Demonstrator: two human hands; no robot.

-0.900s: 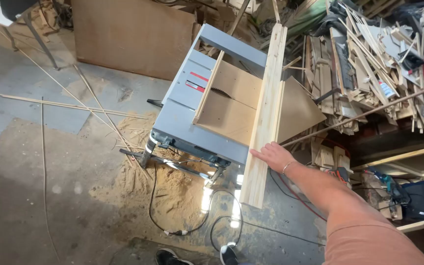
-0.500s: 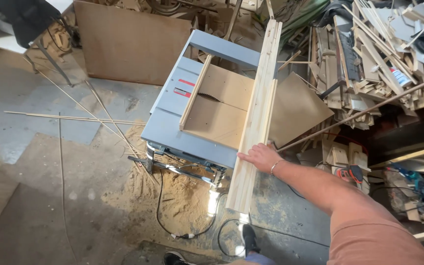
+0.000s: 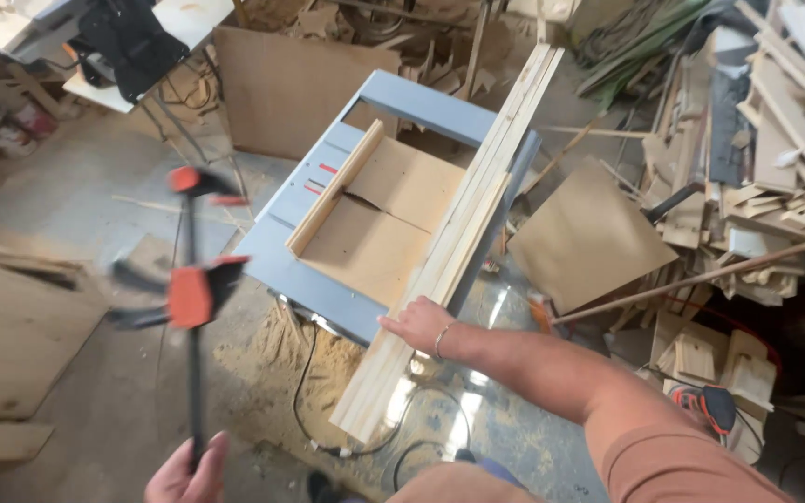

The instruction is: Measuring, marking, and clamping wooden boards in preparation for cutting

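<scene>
My right hand lies flat on a bundle of long pale wooden strips, which rests across the right side of a grey table saw with a wooden sled on its top. My left hand, at the bottom edge of the view, grips the lower end of a black bar clamp with orange jaws and holds it upright; the clamp is blurred.
Sawdust and a black cable lie on the floor under the saw. A pile of scrap wood fills the right. A brown board lies beside the saw, another leans behind it. A wooden panel is at left.
My left hand has come into view holding the bar clamp upright. The view has moved closer and swung left; my right hand stays on the strips.
</scene>
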